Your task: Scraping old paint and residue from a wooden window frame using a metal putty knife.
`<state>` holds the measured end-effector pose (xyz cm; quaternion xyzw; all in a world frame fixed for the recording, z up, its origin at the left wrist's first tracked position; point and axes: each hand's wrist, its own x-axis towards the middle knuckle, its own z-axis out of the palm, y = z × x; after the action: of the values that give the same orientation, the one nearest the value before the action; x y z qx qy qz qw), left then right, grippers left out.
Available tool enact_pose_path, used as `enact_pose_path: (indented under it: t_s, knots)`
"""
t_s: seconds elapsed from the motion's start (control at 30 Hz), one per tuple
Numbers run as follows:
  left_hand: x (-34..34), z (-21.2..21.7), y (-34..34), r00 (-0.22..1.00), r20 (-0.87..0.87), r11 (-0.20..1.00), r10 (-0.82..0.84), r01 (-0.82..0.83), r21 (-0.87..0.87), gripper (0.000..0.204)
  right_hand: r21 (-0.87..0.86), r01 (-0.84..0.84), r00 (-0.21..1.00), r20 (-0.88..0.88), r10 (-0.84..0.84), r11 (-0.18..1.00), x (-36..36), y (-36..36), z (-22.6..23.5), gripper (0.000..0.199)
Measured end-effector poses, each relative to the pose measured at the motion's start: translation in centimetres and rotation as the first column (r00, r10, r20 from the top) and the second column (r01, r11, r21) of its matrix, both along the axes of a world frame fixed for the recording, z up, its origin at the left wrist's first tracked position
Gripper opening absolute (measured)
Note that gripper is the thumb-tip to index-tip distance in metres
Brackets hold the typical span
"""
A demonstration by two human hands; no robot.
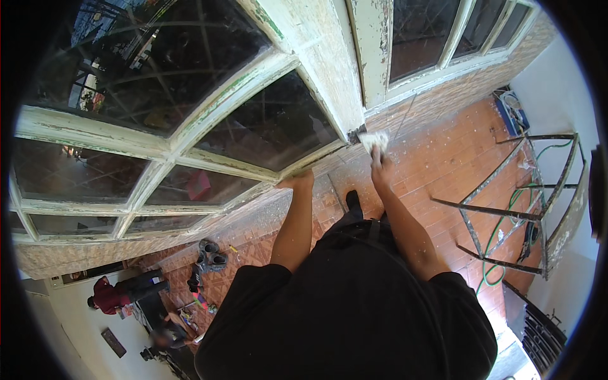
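My right hand point(381, 170) is closed round a scraper point(375, 140) with a whitish, smeared surface. The scraper's dark edge meets the lower corner of a large paned window frame point(329, 57), where the paint is worn and a dark patch shows. My left hand point(299, 181) grips the frame's bottom edge, with part of its fingers hidden by the wood. Cream and green paint flakes off the bars between the dark glass panes point(266, 126).
A second peeling frame point(373, 50) stands at the upper right. A paint-spattered metal stand point(500, 209) and green hose point(491, 253) are on the tiled floor at right, near a blue container point(512, 113). Shoes point(210, 256) lie at lower left, with two people point(123, 294) beyond.
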<state>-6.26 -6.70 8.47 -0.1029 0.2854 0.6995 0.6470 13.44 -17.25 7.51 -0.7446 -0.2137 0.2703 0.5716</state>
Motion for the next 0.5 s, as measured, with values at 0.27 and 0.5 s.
enact_pose_path:
  t_s: [0.27,0.5]
  knots:
    - [0.0,-0.5,0.5,1.0,0.007,0.999,-0.013,0.012,0.048,0.092,-0.013,0.012,0.994,0.106,-0.011,1.0,0.2,-0.2,0.1,0.044]
    - [-1.7,-1.6,0.0,0.999,-0.048,1.0,0.001,-0.001,0.005,0.091,0.117,0.033,0.996,0.082,-0.043,0.993,-0.9,2.4,5.9,0.052]
